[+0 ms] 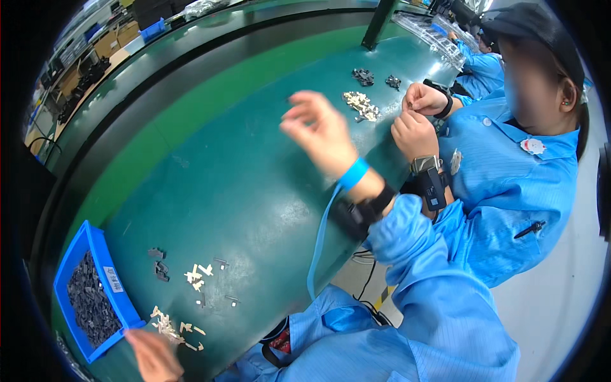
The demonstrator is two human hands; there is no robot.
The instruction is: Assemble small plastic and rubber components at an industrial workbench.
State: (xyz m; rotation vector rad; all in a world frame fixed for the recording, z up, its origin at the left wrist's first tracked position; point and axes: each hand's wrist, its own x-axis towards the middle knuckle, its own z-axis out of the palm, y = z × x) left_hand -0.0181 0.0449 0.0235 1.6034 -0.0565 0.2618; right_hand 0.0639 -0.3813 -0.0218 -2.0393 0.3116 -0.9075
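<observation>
My right hand [321, 130] is raised over the middle of the green table, a blue strap [354, 173] round its wrist. Its fingers are loosely curled and apart, slightly blurred, and I see nothing held in them. At the lower left, my left hand [153, 356] has its fingers pressed together; whatever they hold, if anything, cannot be made out. Close beside it lie a pile of small cream-coloured pieces [165, 326] and a blue bin [130, 305] full of small black parts [89, 299]. Another cream pile [196, 277] and several black pieces [160, 270] lie farther up.
A co-worker in blue sits at my right, both hands [412, 127] together near a cream pile [361, 105] and dark piles [363, 77]. A dark post [380, 25] rises at the table's far end. The strap's blue cord [319, 239] hangs from my right wrist.
</observation>
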